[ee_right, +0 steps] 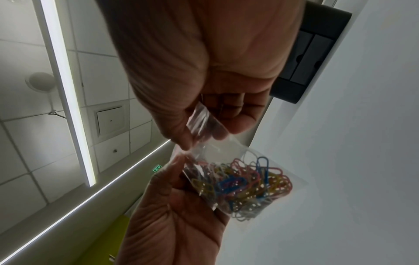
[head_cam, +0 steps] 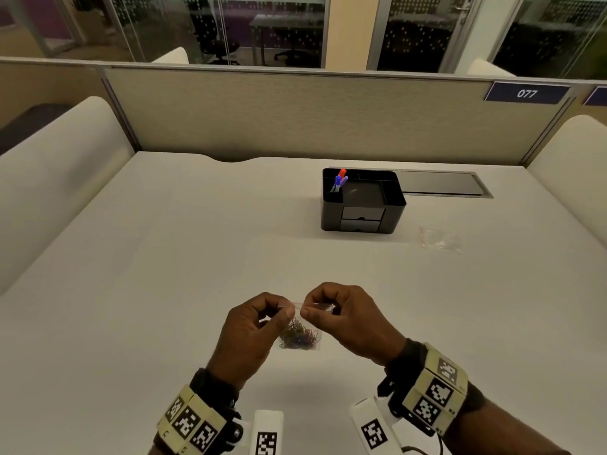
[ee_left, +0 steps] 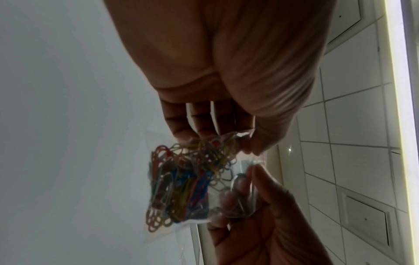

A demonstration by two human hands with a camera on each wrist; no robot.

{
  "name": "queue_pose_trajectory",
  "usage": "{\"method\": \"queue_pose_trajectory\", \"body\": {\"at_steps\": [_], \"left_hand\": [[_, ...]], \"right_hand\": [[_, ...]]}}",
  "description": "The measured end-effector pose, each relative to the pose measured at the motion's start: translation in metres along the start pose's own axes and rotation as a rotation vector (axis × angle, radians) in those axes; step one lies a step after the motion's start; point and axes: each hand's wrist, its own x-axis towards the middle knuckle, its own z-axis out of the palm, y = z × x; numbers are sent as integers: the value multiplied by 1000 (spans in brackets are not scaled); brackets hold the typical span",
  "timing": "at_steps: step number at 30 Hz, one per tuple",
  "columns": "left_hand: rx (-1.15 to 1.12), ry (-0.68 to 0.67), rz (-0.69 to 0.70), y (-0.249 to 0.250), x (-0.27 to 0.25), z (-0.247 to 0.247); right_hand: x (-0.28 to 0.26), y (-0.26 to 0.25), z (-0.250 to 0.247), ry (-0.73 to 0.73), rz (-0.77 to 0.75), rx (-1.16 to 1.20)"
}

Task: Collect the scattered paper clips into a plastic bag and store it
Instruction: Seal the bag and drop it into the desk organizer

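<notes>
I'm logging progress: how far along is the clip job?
Collecting looks done: the paper clips sit inside the plastic bag. In hand: left hand and right hand pinch its top edge, apparently sealing. Left: storing it, perhaps in the black organizer.

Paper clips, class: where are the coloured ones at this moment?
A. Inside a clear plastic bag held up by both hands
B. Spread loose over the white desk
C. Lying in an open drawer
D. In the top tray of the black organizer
A: the coloured paper clips sit bunched inside the clear plastic bag, whose top edge the left hand and right hand pinch above the desk.
</notes>
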Motion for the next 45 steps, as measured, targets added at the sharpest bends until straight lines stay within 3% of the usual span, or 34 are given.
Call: {"method": "queue_pose_trajectory", "body": {"at_steps": [6,17,26,32,37,45], "left_hand": [[48,-36,59,-1,0,1],[-37,28,-27,-7,-1,0],[-109,11,-119,-13,-3,-4],[-151,-51,-218,-16,-3,-1],[-135,-82,-273,-15,-1,0],[141,-108,-252,-23,-17,-16]], "right_hand": [[1,-1,3,-12,-25,-25],[-2,7,-7,25,32,22],[-5,24,-6,9,127,236],[-7,34,-5,13,144,155],[-6,34,-8,-116,88,-39],[-5,38,-11,-167,49,-125]]}}
